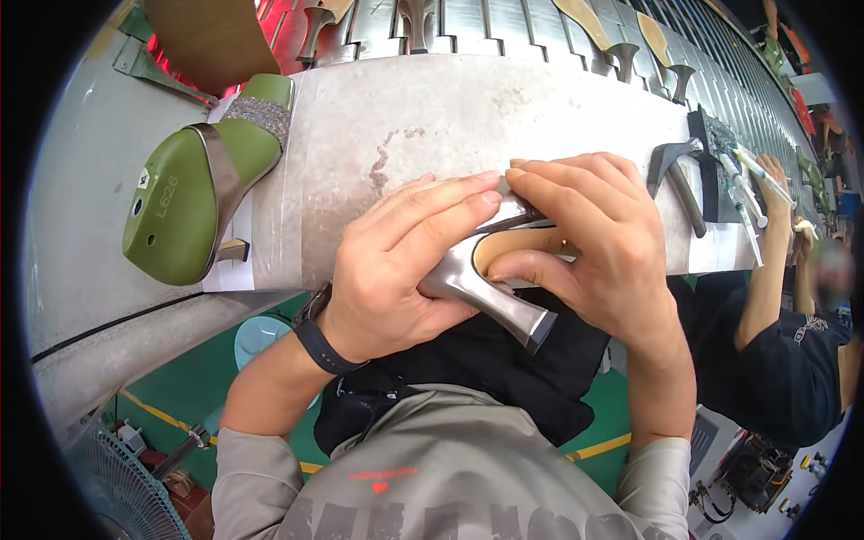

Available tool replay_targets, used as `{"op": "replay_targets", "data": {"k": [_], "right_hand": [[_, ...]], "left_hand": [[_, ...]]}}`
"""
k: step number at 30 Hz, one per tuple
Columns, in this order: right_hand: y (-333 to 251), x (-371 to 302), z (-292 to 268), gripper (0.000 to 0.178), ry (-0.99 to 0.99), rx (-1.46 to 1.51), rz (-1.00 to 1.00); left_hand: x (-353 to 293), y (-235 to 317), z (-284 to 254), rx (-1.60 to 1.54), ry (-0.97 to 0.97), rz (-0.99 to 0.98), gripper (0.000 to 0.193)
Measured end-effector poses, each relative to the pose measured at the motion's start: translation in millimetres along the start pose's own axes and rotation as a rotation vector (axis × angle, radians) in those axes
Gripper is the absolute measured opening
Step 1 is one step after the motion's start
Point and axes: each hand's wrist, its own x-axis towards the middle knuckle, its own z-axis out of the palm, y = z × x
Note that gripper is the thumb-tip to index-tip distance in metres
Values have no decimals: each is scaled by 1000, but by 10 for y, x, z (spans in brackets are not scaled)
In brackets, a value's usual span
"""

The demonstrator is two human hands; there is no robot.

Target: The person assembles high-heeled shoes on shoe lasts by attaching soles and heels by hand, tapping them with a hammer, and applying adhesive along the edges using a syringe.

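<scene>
Between my hands is a high-heeled shoe (495, 301) with a shiny metallic bronze-grey heel and a tan lining. It is tilted, its heel tip pointing down toward me. My left hand (382, 256) wraps the side and back of the heel, fingers laid over the top. My right hand (607, 238) grips the other side, thumb inside the curve by the tan lining and fingers bent over the far part. Both sets of fingertips nearly meet on top, hiding much of the shoe's front.
On the bench cover (351, 117) at left lies a green shoe last (171, 202) with a metallic strap. A hammer (684, 184) and several syringes (742, 202) lie at right, beside a dark block. Behind, a slatted conveyor (504, 27) carries heeled shoe parts. A co-worker (774, 342) stands at right.
</scene>
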Motion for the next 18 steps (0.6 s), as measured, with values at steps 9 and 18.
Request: {"op": "replay_targets", "data": {"k": [9,18], "right_hand": [[-48,-1,27,57,16,-40,-6],[-560,-83,166,59,746,1405,523]], "left_hand": [[-4,-13,21,34,37,37,66],[-263,388,588,-327,217,-242,88]]}}
